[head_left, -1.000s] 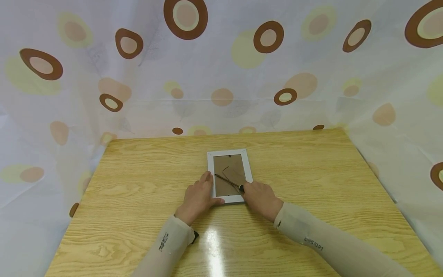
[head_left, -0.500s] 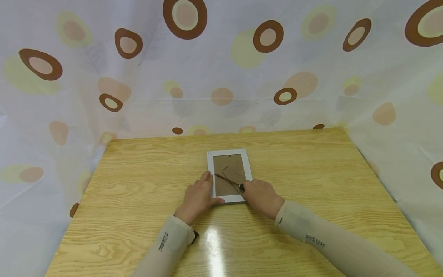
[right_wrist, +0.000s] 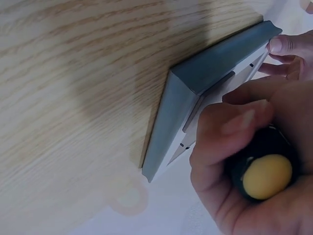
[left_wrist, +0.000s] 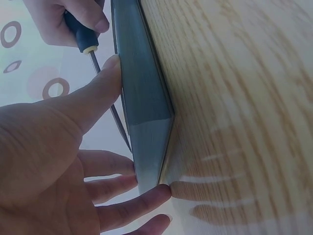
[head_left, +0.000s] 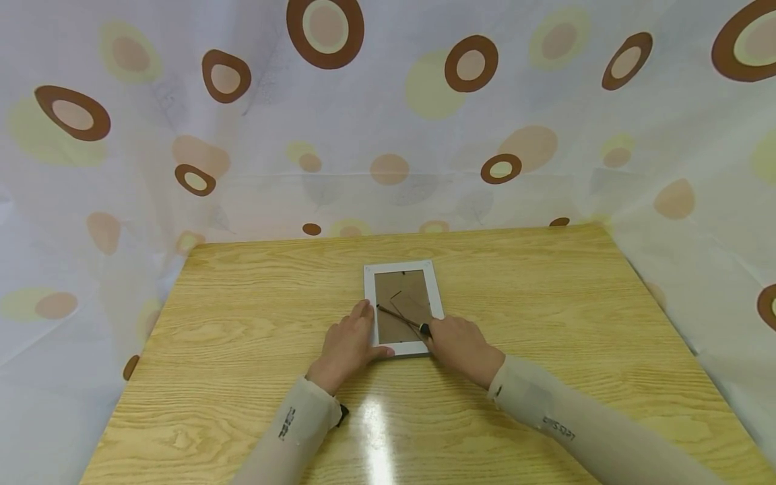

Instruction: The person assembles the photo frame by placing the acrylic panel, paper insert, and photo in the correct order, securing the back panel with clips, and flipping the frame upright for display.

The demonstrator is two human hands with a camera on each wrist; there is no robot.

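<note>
A white picture frame lies face down on the wooden table, its brown backing board showing with small dark tabs round the edge. My left hand holds the frame's near left corner, thumb along the near side and fingers against the left side. In my right hand is a screwdriver, gripped by its dark handle with a yellow end. Its thin shaft slants across the backing, the tip right at a tab on the left inner edge. The fist hides most of the handle.
Wood-grained table surrounds the frame. A white curtain printed with brown and yellow ovals hangs behind the table and along both sides. A raised strip stands on the backing, close by the right hand.
The right wrist and sleeve have shifted slightly to the right and down, while the screwdriver tip stays at the left tab. Left hand and frame hold their place.
</note>
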